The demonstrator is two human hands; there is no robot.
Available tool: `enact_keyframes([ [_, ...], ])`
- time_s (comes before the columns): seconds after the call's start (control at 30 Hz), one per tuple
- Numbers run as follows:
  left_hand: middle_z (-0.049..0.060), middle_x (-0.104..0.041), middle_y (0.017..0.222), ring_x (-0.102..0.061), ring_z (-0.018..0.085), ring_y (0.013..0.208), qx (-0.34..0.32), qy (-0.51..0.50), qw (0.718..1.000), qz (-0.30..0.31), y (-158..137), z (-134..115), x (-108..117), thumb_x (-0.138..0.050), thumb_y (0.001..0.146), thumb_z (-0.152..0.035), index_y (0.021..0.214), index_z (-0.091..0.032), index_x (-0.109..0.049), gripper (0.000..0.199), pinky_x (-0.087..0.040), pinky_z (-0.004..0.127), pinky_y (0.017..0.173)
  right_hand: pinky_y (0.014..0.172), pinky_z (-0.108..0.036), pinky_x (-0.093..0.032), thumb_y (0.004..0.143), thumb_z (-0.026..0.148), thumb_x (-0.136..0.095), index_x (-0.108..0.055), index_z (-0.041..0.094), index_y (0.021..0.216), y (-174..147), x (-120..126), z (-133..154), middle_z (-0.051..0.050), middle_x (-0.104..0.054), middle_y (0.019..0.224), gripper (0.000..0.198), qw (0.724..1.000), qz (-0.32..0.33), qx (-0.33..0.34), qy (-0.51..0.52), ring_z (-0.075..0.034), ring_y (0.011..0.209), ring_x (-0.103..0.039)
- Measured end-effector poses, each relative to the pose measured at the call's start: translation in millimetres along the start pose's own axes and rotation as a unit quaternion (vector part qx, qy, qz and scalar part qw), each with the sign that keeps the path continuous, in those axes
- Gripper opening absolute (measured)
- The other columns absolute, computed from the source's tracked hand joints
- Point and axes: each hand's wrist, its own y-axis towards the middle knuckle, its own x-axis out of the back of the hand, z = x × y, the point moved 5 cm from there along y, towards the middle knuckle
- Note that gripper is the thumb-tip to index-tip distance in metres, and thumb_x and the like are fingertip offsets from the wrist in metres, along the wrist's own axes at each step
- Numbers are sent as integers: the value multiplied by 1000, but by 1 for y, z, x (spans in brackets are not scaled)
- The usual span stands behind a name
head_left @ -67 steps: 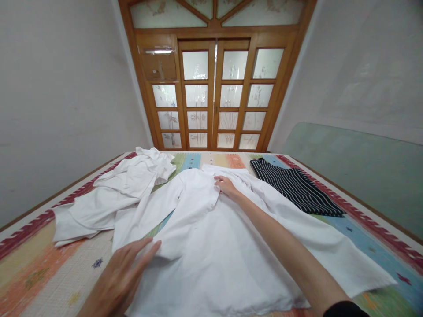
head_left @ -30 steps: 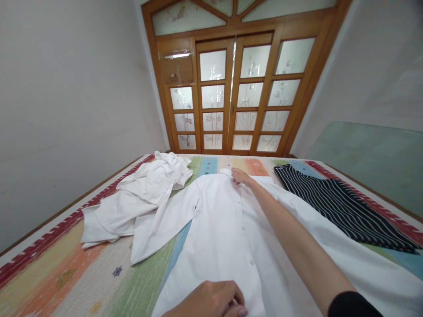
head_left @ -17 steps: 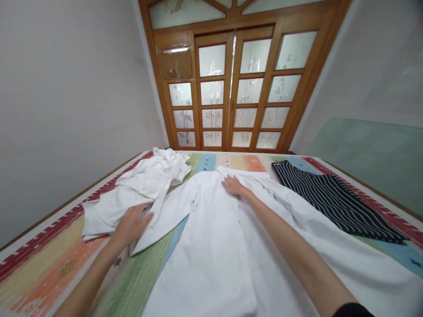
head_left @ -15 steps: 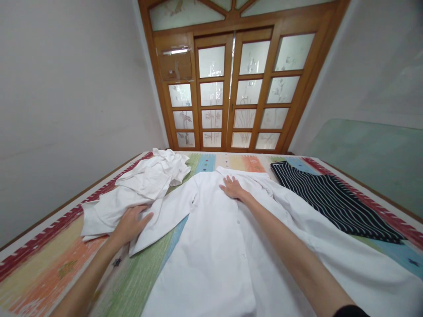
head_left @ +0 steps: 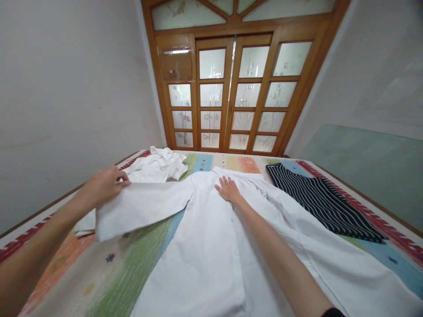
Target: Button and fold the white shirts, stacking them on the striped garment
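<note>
A white long-sleeved garment with buttons down its front, a shirt or coat [head_left: 194,246], lies spread over the patterned cloth. My left hand [head_left: 107,182] pinches the upper edge of its left-side sleeve and holds that sleeve raised and stretched out to the left. My right hand [head_left: 228,189] rests flat near the collar, fingers spread, pressing on the fabric. The other sleeve runs down toward the lower right, partly behind my right forearm. Behind the lifted sleeve sits a crumpled pile of white clothing [head_left: 161,163], partly hidden by it.
A folded black garment with white stripes [head_left: 317,198] lies on the right. The multicoloured striped cloth [head_left: 132,264] covers the surface underneath. Walls stand at both sides, with a pale green panel [head_left: 370,158] at right. Wooden glazed doors [head_left: 231,88] close off the far end.
My left hand has moved up and left, lifting the sleeve off the cloth and pulling it outward. My right hand stays flat near the collar.
</note>
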Motion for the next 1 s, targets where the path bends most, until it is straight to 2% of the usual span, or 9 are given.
enact_keyframes([
  [0.1, 14, -66, 104, -61, 24, 87, 70, 39, 992, -100, 10, 22, 33, -37, 90, -34, 102, -13, -65, 37, -48, 35, 80, 116, -46, -16, 98, 54, -14, -26, 11, 153, -1, 1, 0, -13, -18, 160, 71, 1000, -1, -1, -5, -31, 147, -19],
  [0.2, 16, -67, 107, -62, 26, 88, 153, 69, 977, -129, 17, 40, 43, -31, 95, -45, 113, -12, -59, 47, -49, 38, 79, 117, -46, -15, 97, 54, -15, -24, 12, 154, -1, 1, 0, -12, -18, 160, 72, 1000, 0, -3, 1, -32, 147, -18],
  [0.4, 17, -69, 102, -64, 24, 88, 155, 126, 976, -81, 37, 50, 13, -7, 100, -50, 118, -8, -54, 65, -49, 36, 77, 117, -48, -13, 97, 54, -16, -26, 17, 154, -4, 6, 0, -8, -16, 161, 69, 1000, 11, -6, 25, -31, 147, -16],
  [0.53, 18, -68, 105, -63, 27, 95, 155, 131, 978, -50, 45, 51, -16, -14, 101, -41, 113, -5, -56, 56, -47, 39, 82, 117, -48, -10, 97, 56, -17, -25, 20, 154, -4, 7, 0, -6, -14, 162, 68, 999, 24, -13, 39, -30, 148, -14],
  [0.6, 20, -65, 110, -59, 29, 103, 152, 140, 975, -83, 46, 43, -24, -19, 100, -30, 111, -2, -57, 48, -45, 42, 86, 117, -49, -9, 97, 56, -17, -23, 20, 154, -5, 6, 1, -7, -12, 162, 69, 999, 22, -19, 41, -30, 148, -11],
  [0.73, 22, -52, 130, -47, 35, 118, 89, 102, 961, -240, 44, -3, -23, -25, 95, -17, 117, -2, -55, 41, -42, 48, 89, 117, -48, -8, 96, 57, -19, -23, 14, 154, -5, 7, 0, -13, -12, 162, 72, 998, 7, -34, 46, -31, 148, -11],
  [0.83, 18, -52, 132, -45, 34, 121, -15, 53, 958, -282, 46, -57, -24, -30, 94, -20, 115, -7, -59, 39, -40, 47, 94, 117, -48, -11, 95, 58, -23, -28, 13, 152, -4, 10, -1, -15, -18, 161, 73, 998, 4, -31, 52, -32, 147, -17],
  [0.93, 15, -61, 121, -52, 29, 114, -142, 10, 966, -218, 45, -122, -37, -35, 92, -24, 104, -12, -65, 35, -40, 41, 97, 116, -46, -14, 94, 60, -26, -29, 14, 152, -1, 11, -4, -13, -20, 160, 74, 998, 11, -27, 56, -31, 146, -20],
  [1.0, 14, -65, 117, -54, 28, 113, -177, -21, 972, -154, 41, -161, -55, -36, 94, -31, 107, -13, -65, 37, -41, 39, 97, 117, -46, -13, 94, 61, -26, -28, 15, 153, 0, 11, -6, -11, -18, 161, 75, 998, 17, -26, 61, -30, 147, -18],
])
